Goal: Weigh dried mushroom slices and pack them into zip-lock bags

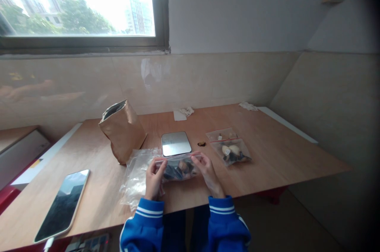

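A clear zip bag (173,174) with dark and brownish pieces inside is stretched between my hands near the table's front edge. My left hand (154,176) pinches its top left corner between thumb and fingers. At the opposite top corner, my right hand (208,170) grips the bag the same way. Just beyond it lies a flat square plate with a shiny top, perhaps a small scale (176,143). Empty clear plastic bags (135,182) are piled beside and partly behind my left hand. What the pieces in the bag are, I cannot make out.
An open brown paper bag (123,133) stands at the left, leaning. Filled zip bags (230,147) with a red seal line lie at the right, near a small dark piece (201,144). A phone (63,204) with a cable lies front left. Crumpled tissue (187,111) rests at the back.
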The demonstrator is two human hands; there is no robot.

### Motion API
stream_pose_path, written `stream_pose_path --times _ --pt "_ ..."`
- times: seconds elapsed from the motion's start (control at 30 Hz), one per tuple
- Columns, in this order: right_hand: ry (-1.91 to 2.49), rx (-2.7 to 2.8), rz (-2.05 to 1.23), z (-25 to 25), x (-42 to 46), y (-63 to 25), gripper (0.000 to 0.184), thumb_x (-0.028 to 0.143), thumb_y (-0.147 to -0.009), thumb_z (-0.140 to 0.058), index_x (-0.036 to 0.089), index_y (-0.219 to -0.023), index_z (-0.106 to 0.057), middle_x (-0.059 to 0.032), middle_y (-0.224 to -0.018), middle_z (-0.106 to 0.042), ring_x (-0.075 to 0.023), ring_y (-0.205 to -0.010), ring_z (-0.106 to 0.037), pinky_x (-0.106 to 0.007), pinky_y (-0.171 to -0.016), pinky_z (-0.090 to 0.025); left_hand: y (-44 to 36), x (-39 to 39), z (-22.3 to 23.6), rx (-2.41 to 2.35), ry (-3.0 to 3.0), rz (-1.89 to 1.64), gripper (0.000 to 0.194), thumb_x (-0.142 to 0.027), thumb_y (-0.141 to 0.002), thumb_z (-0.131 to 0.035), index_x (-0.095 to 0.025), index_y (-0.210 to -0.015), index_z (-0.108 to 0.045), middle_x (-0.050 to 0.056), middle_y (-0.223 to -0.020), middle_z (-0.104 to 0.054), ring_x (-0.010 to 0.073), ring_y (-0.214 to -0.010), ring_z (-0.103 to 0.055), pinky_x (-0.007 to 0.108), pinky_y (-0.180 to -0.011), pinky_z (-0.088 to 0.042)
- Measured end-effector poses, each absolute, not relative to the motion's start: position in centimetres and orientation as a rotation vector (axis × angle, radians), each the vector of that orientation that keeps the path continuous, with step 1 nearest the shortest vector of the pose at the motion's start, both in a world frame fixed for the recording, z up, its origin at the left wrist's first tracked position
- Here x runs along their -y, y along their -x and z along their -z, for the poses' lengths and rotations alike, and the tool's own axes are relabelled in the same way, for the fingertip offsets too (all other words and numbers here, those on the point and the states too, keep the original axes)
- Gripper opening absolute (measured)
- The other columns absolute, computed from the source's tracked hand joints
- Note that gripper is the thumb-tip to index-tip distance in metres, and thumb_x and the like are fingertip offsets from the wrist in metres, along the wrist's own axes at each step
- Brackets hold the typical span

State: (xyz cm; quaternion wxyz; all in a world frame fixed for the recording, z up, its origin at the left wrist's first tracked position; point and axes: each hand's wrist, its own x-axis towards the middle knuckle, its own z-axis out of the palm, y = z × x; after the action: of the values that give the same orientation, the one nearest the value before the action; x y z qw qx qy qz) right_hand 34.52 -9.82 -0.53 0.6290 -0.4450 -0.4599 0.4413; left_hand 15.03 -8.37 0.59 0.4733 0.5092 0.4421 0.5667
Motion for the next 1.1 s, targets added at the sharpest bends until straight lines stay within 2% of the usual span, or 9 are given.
stream_pose_path --times 0.2,0.3,0.5,0.7,1.1 --pt "1.007 1.020 -1.054 0.8 9.5 -34.1 0.030 0.042 -0.072 -0.075 0.019 -0.088 -0.063 -0.0035 -0.090 -0.069 -0.0196 -0.085 -0.064 -0.030 -0.079 -0.050 -15.0 8.3 -0.7 -1.008 -1.302 -1.309 0.025 -0.037 -0.076 -0.069 -0.015 -0.088 -0.070 0.004 -0.086 -0.068 0.0174 -0.083 -0.063 0.025 -0.073 -0.050" --pt "1.009 1.021 -1.054 0.9 9.4 -34.0 0.028 0.041 -0.072 -0.075 0.019 -0.087 -0.065 -0.0034 -0.090 -0.069 -0.0192 -0.086 -0.064 -0.029 -0.080 -0.050 -15.0 8.3 -0.7 -1.018 -1.328 -1.305 0.023 -0.036 -0.076 -0.070 -0.015 -0.085 -0.070 0.004 -0.084 -0.067 0.0167 -0.081 -0.062 0.025 -0.071 -0.049" --pt "1.011 1.046 -1.075 0.9 9.4 -34.0 0.030 0.044 -0.074 -0.072 0.018 -0.090 -0.070 -0.0059 -0.092 -0.071 -0.0211 -0.088 -0.066 -0.032 -0.080 -0.052 -15.0 8.2 -0.6 -1.032 -1.413 -1.350 0.020 -0.034 -0.077 -0.069 -0.015 -0.084 -0.071 0.005 -0.087 -0.066 0.0182 -0.087 -0.062 0.027 -0.079 -0.048" --pt "1.077 1.085 -0.932 1.0 9.2 -33.9 0.028 0.043 -0.075 -0.071 0.017 -0.086 -0.071 -0.0053 -0.084 -0.071 -0.0195 -0.079 -0.065 -0.031 -0.075 -0.051 -15.0 8.1 -0.4 -1.050 -1.500 -1.410 0.016 -0.032 -0.077 -0.069 -0.016 -0.081 -0.072 0.006 -0.086 -0.066 0.0185 -0.088 -0.061 0.030 -0.083 -0.046" --pt "1.074 1.116 -0.855 0.0 9.6 -33.8 0.022 0.039 -0.075 -0.071 0.018 -0.078 -0.072 -0.0034 -0.076 -0.064 -0.0184 -0.077 -0.061 -0.028 -0.070 -0.050 -14.9 8.3 -0.5 -1.036 -1.477 -1.439 0.017 -0.031 -0.075 -0.071 -0.015 -0.070 -0.070 0.005 -0.078 -0.063 0.0165 -0.079 -0.059 0.026 -0.073 -0.047"
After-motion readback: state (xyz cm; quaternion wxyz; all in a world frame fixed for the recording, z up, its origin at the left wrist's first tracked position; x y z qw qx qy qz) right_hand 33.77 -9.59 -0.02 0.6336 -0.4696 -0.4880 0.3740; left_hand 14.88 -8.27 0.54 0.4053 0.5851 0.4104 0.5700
